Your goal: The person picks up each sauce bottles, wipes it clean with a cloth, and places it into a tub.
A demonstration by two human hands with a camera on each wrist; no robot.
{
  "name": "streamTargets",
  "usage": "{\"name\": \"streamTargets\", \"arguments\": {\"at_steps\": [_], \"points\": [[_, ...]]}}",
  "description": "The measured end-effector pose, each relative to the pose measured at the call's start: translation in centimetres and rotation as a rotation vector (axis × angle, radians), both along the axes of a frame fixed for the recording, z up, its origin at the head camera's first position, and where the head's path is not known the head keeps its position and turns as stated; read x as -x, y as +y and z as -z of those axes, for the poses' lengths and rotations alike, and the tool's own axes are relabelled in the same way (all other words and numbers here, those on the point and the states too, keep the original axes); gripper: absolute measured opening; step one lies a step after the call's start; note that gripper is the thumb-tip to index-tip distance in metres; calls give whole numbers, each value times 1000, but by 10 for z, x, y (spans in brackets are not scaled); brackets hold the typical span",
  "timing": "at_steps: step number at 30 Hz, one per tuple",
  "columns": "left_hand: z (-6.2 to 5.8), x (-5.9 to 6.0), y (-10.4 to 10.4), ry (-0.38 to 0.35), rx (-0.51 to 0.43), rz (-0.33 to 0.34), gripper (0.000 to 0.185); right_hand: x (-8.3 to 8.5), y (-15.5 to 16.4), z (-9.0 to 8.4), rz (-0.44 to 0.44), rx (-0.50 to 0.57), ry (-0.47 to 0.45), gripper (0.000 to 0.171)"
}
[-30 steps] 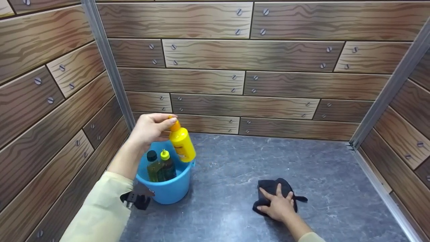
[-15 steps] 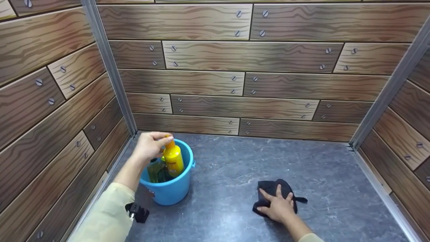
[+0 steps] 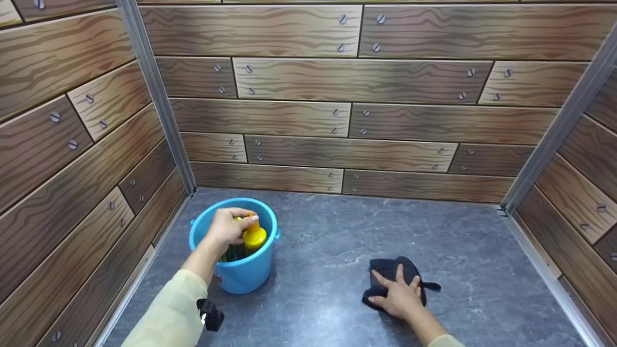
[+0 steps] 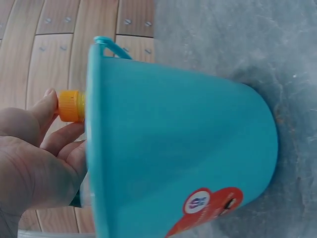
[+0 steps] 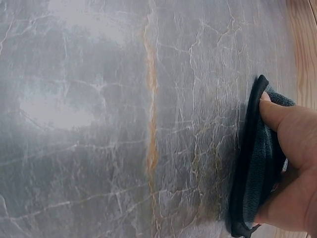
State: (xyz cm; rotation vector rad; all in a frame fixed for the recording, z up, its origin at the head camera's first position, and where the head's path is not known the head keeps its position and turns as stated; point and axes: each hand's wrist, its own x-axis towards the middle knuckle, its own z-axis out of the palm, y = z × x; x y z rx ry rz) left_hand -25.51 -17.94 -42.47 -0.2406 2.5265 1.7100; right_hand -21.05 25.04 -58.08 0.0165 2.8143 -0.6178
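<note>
My left hand (image 3: pixel 230 227) pinches the orange cap (image 4: pixel 71 105) of a yellow bottle (image 3: pixel 254 239). The bottle stands upright inside a blue bucket (image 3: pixel 248 274), its lower part hidden by the bucket's wall. Beside it in the bucket, partly behind my hand, are dark green bottles (image 3: pixel 233 253). On the right, my right hand (image 3: pixel 399 295) rests with fingers spread on a black cloth mitt (image 3: pixel 385 265) that lies on the grey marbled surface. In the right wrist view the thumb presses the mitt (image 5: pixel 252 163) near its dark edge.
The grey marbled surface (image 3: pixel 318 241) is bounded by wood-patterned walls (image 3: pixel 299 118) at the back and both sides. Metal strips (image 3: pixel 544 115) run along the corners. The bucket stands near the left back corner, with a handle hinge (image 3: pixel 277 234) on its right side.
My left hand has lowered the yellow bottle from above the bucket's rim down into the bucket, beside the green bottles. My right hand and the mitt have stayed in place.
</note>
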Motion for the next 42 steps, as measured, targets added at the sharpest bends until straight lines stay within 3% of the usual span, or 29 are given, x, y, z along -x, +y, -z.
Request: {"name": "streamTargets", "arguments": {"at_steps": [13,23,30,33,37,40,42], "points": [[19,0,9,-49,119,27,17,0,2,2,-5,12,0,77],[18,4,15,-72,234,48,28,1,1,3,-3,10,15,77],[3,2,20,-23,311,78,41,3,3,-1,-4,11,54,78],[-7,-4,27,58,365,71,47,1,4,-5,-27,-1,106,83],[-17,-16,45,275,442,37,53,-3,3,-12,-61,-38,169,90],[-16,-26,66,451,504,42,58,-5,0,-19,-73,-67,204,94],[-13,-34,81,506,536,78,64,-7,-3,-24,-82,-85,228,95]]}}
